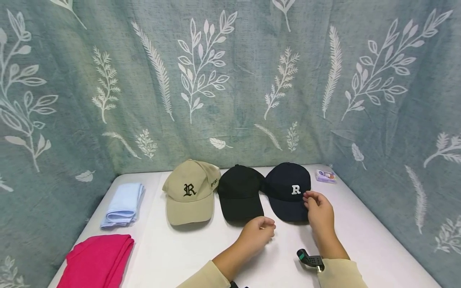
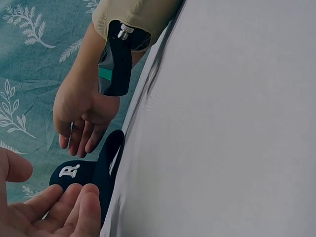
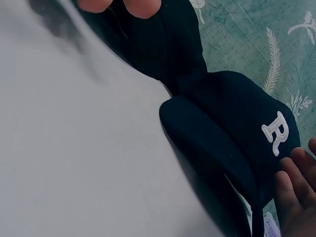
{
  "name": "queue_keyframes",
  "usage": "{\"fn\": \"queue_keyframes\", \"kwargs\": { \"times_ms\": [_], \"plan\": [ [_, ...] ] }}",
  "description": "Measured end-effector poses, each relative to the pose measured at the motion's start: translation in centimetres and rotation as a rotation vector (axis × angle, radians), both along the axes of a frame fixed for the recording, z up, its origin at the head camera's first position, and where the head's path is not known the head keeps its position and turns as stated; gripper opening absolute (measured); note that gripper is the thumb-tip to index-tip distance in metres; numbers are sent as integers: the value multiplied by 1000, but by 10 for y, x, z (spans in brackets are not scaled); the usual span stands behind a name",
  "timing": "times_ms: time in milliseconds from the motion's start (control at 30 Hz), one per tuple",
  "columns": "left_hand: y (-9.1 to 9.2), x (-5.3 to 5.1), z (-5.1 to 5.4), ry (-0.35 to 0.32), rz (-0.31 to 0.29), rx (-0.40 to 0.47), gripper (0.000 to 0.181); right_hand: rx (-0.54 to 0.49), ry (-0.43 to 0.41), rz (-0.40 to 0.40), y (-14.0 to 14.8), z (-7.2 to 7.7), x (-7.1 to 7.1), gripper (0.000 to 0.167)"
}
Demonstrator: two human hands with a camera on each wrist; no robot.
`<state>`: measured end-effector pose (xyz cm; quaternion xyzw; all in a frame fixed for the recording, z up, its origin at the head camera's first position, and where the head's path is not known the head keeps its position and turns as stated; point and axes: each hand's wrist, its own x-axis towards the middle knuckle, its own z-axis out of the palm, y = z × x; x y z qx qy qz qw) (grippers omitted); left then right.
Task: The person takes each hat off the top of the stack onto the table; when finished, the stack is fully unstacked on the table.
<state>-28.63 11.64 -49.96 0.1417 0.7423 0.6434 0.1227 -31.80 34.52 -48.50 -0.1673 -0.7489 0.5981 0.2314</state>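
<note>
Three caps stand side by side at the table's back: a beige cap (image 1: 189,192), a black cap (image 1: 240,192) and a navy cap (image 1: 288,188) with a white R. My right hand (image 1: 320,212) is at the navy cap's right side, fingers relaxed and near its crown; in the right wrist view the fingers (image 3: 296,182) are beside the navy cap (image 3: 232,113), contact unclear. My left hand (image 1: 256,234) hovers in front of the black cap's brim, fingers loosely bent and holding nothing. The left wrist view has the navy cap (image 2: 79,173) beyond the left fingers (image 2: 69,207).
A folded light blue cloth (image 1: 123,204) lies at the left, with a pink cloth (image 1: 99,260) nearer the front. A small purple-and-white pack (image 1: 325,176) sits at the back right corner. Patterned green fabric (image 1: 230,80) hangs behind and along both sides of the white table (image 1: 180,256).
</note>
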Motion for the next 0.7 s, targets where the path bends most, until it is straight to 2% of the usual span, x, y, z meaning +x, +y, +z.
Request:
{"fn": "queue_keyframes", "kwargs": {
  "times_ms": [233,367,567,700],
  "plan": [
    [-16,3,1,-12,-20,50,29,-77,58,36,-9,-1,0,31],
    [-25,3,4,-7,-18,64,29,-81,75,48,-14,0,-1,30],
    [-34,3,6,0,5,77,27,-67,87,106,-18,-2,-3,29],
    [-38,3,5,-3,-10,84,27,-62,71,114,-19,-3,-2,28]
  ]
}}
